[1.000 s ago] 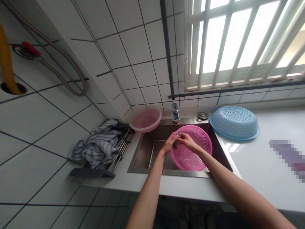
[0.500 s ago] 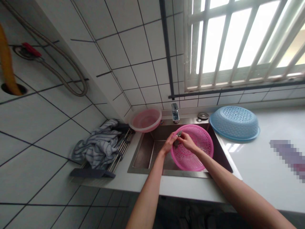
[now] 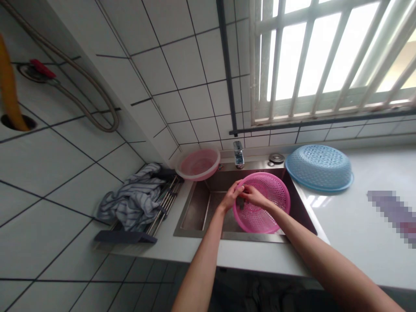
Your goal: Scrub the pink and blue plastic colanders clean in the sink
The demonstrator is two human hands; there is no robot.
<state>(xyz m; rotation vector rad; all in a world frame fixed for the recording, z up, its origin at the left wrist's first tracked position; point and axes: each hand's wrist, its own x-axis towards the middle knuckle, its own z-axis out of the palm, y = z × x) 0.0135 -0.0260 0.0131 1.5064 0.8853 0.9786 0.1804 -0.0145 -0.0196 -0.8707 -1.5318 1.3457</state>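
Note:
A pink perforated basket (image 3: 271, 203) is tilted over the steel sink (image 3: 195, 212), its open side toward me. My left hand (image 3: 230, 198) grips its left rim. My right hand (image 3: 253, 196) is inside the basket with fingers closed on a small dark pad (image 3: 241, 202) pressed against the basket's wall. What the pad is exactly is too small to tell.
A short faucet (image 3: 238, 154) stands behind the sink. A pale pink bowl (image 3: 198, 163) rests at the sink's back left corner. A blue basket (image 3: 319, 167) lies upside down on the white counter to the right. A striped cloth (image 3: 134, 199) lies on a drying rack at left.
My right hand with the dark pad has slid slightly lower inside the basket. The basket has tipped a little; my left hand stays on its rim.

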